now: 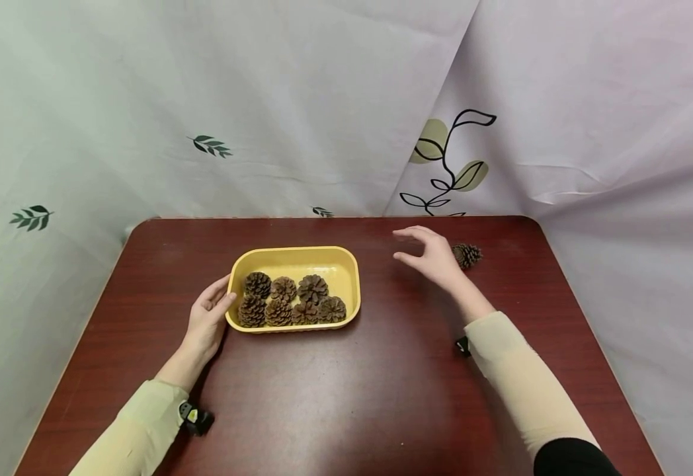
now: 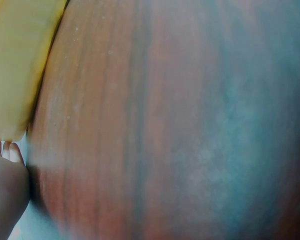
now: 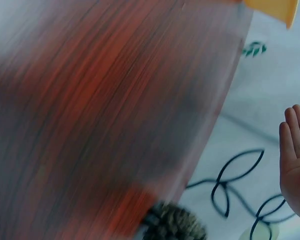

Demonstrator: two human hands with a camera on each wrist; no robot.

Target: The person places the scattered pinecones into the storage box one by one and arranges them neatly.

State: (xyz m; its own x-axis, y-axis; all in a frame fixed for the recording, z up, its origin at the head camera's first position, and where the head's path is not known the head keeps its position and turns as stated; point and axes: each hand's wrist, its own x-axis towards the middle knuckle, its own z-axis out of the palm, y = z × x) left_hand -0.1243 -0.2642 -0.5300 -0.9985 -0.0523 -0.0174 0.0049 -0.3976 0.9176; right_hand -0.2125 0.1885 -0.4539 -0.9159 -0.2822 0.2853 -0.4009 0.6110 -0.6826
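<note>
My left hand (image 1: 205,324) grips the left end of a yellow rectangular tray (image 1: 344,277), thumb over the rim and fingers along the outer wall. Several brown pine cones (image 1: 279,312) sit inside, mostly in two rows along the near and left side. To the right of the tray, my right hand (image 1: 432,256) is held in the air, thumb and fingers spread apart with nothing between them. A single pine cone (image 1: 469,256) lies behind that wrist, partly covered by it in the head view; the right wrist view catches this cone (image 3: 174,226) at its bottom edge.
The dark red wooden table (image 1: 323,396) has rounded far corners. Right behind its far edge hangs a pale curtain (image 1: 323,99) printed with leaves, which also runs down both sides.
</note>
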